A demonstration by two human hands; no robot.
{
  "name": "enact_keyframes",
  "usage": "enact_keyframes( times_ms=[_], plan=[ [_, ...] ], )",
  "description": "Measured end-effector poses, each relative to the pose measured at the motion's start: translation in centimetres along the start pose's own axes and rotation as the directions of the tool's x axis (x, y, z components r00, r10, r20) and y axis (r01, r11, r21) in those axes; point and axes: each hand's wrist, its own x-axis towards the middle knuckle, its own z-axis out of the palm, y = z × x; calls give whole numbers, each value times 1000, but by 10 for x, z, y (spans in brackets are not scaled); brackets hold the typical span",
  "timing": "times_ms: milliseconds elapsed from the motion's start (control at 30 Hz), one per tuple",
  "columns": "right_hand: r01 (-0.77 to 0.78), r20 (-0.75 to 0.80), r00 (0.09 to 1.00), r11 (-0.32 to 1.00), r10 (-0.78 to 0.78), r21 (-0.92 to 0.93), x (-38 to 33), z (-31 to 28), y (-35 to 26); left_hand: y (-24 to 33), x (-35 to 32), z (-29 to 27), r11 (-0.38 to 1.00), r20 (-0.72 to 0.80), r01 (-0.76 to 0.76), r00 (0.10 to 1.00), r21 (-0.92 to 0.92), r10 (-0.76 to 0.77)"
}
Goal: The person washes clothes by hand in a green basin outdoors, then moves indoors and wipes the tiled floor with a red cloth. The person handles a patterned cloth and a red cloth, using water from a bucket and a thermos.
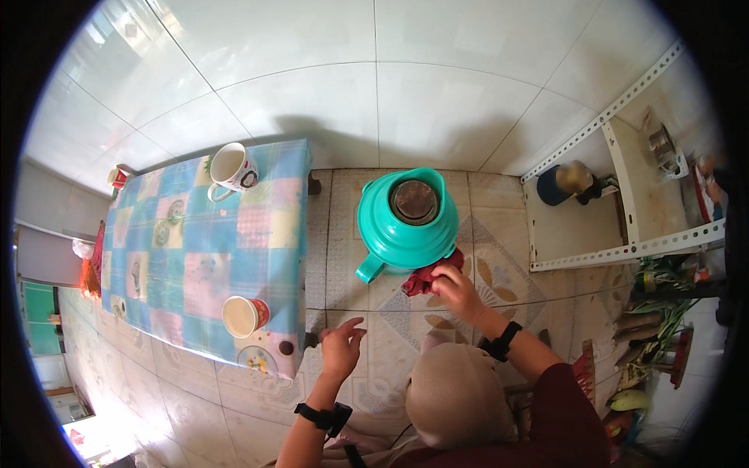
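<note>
A turquoise thermos flask [374, 222] stands on the tiled floor, with a round brown stopper [413, 202] in its top and a handle on its near left side. My right hand [456, 293] grips a dark red cloth [425, 280] against the flask's lower near side. Part of the cloth is tucked behind the flask's body. My left hand [342, 347] hangs beside the table's near right corner. Its fingers are loosely bent and apart, with nothing in them.
On my left, a low table [207, 281] with a patchwork-patterned cover bears a white mug [234, 168] and a paper cup [244, 317]. A white metal shelf [585, 257] stands right, with green vegetables [651, 343] nearer me. White tiled wall [437, 101] rises behind the flask.
</note>
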Motion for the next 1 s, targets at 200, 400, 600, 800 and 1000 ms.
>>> enact_keyframes(
  times_ms=[200,400,600,800,1000],
  plan=[
    [240,-23,971,967,-239,85,55,28,-51,10,-2,-7,992,22,33,999,124,-36],
    [155,98,984,987,-150,-46,59,81,-32,12,3,-12,990,-155,27,987,-135,-48],
    [141,136,981,990,-137,-19,43,66,-24,27,13,-34,990,-223,-125,965,71,138],
    [110,-176,980,988,-90,109,29,-9,-45,67,28,-47,981,-358,-181,914,67,193],
    [82,-517,855,995,-43,54,57,-67,-53,93,58,-34,954,-393,-295,884,-49,253]
  ],
)
